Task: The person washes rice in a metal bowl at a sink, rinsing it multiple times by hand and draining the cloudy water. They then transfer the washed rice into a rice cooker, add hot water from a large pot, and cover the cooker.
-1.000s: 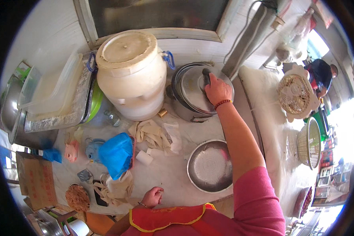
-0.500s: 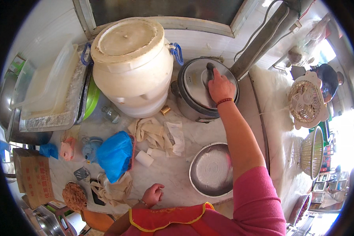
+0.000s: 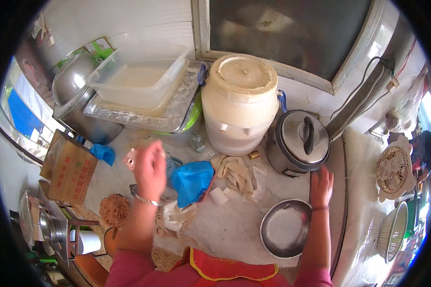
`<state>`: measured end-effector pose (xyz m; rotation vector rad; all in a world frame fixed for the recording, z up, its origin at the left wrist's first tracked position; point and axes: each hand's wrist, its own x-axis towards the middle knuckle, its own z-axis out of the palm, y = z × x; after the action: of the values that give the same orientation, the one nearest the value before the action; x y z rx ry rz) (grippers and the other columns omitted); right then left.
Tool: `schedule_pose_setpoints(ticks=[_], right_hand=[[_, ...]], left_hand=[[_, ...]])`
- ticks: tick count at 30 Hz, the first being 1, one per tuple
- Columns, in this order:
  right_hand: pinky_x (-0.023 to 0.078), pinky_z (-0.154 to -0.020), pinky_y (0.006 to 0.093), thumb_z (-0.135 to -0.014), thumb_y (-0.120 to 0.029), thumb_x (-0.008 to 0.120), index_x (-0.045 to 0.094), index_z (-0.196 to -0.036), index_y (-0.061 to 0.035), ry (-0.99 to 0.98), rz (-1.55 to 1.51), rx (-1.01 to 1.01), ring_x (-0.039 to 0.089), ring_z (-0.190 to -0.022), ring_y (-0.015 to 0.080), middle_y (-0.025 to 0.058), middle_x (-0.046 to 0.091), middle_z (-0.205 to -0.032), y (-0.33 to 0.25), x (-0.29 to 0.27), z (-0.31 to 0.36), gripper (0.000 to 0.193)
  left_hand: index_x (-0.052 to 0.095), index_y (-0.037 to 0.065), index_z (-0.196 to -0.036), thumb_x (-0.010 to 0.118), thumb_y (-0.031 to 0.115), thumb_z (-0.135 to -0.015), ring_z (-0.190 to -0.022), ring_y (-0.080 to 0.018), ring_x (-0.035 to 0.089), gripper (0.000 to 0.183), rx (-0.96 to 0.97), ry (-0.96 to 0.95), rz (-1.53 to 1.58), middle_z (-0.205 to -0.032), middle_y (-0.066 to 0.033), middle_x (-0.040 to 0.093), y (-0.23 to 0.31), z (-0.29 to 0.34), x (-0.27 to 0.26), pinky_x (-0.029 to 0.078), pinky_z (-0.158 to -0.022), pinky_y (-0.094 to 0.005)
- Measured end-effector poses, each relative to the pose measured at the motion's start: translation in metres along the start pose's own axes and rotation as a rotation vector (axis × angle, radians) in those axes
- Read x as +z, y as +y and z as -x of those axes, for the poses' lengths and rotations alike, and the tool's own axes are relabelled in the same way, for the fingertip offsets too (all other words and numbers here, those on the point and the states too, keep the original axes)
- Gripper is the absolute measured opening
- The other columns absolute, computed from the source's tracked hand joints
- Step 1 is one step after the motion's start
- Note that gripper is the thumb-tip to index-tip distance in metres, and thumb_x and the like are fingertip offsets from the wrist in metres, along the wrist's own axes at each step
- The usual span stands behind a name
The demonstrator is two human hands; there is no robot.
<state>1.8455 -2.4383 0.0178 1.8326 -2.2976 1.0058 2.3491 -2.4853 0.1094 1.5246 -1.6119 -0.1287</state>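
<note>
My left hand, blurred by motion, is raised over the left part of the counter, above a pink jug-like thing and beside a blue plastic bag. Its fingers are too smeared to read. My right hand is just in front of the rice cooker, fingers stretched out and nothing in them. The cooker's metal lid with its black handle is on. Close to my right wrist stands a round metal pan with white powder on its bottom.
A big white barrel stands at the back. Left of it, a clear plastic tub rests on a floury tray. Cloths and a white roll lie mid-counter. A cardboard box and a brown heaped bowl are left.
My right hand has let go of the cooker lid's handle and drawn back toward me. My left hand has risen from the front edge and reached forward left. The view has swung left.
</note>
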Motion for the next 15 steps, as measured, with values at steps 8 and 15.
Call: schedule_pose_setpoints(ticks=[8, 15], right_hand=[[0.040, -0.104, 0.0431, -0.086, -0.017, 0.064, 0.041, -0.137, -0.0015, -0.021, 0.399, 0.650, 0.049, -0.120, 0.0410, 0.0229, 0.049, -0.132, 0.100, -0.050, 0.231, 0.058], [0.051, -0.088, 0.0506, -0.088, -0.020, 0.063, 0.043, -0.130, -0.0070, -0.056, -0.972, 1.519, 0.054, -0.117, 0.0306, 0.0138, 0.052, -0.130, 0.100, -0.028, 0.304, 0.048]], left_hand=[[0.062, 0.008, -0.113, 0.071, 0.024, -0.082, -0.122, -0.0337, 0.047, 0.037, 0.317, 0.075, -0.721, -0.124, -0.0113, 0.057, -0.006, -0.144, -0.023, 0.042, -0.095, -0.0531], [0.062, 0.006, -0.095, 0.077, 0.024, -0.074, -0.101, -0.0349, 0.054, 0.032, 0.320, -0.096, -0.517, -0.100, -0.0114, 0.062, -0.050, -0.178, -0.011, 0.046, -0.085, -0.0477]])
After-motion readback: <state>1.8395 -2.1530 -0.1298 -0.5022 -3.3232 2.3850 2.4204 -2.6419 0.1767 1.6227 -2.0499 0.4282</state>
